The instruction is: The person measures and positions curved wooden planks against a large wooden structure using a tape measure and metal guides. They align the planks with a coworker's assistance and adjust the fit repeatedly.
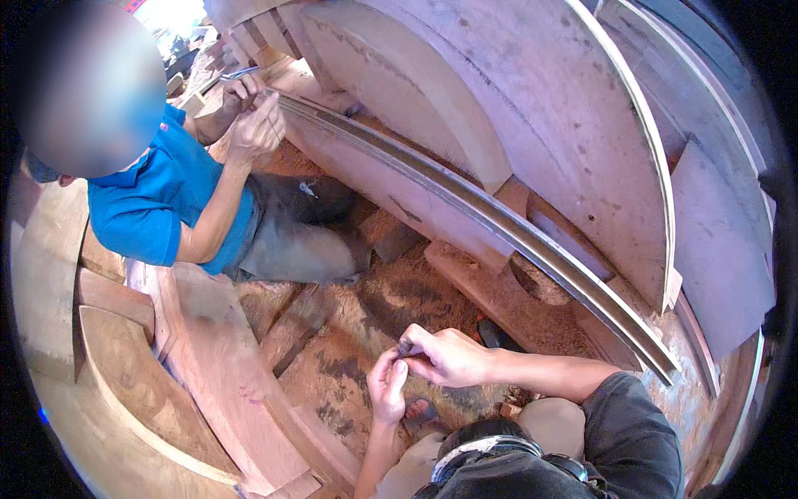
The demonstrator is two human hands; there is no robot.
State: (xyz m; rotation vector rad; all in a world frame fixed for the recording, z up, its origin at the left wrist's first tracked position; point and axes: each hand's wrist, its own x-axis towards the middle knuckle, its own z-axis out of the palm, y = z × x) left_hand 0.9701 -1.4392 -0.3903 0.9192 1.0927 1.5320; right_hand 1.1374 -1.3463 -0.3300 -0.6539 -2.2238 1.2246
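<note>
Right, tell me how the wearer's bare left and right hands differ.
The bare left hand points upward on a forearm rising from the lower edge; the bare right hand reaches leftward on a forearm from the right. The right hand's arm shows a short dark-grey cloth sleeve; no sleeve shows on the left hand's. Both meet near a small dark piece, too small to identify.

Curved board (145, 378), large panel (540, 91), reddish sawdust (565, 328)

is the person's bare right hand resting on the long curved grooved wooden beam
No, the bare right hand is right by the bare left hand, clear of the long curved grooved wooden beam.
</note>
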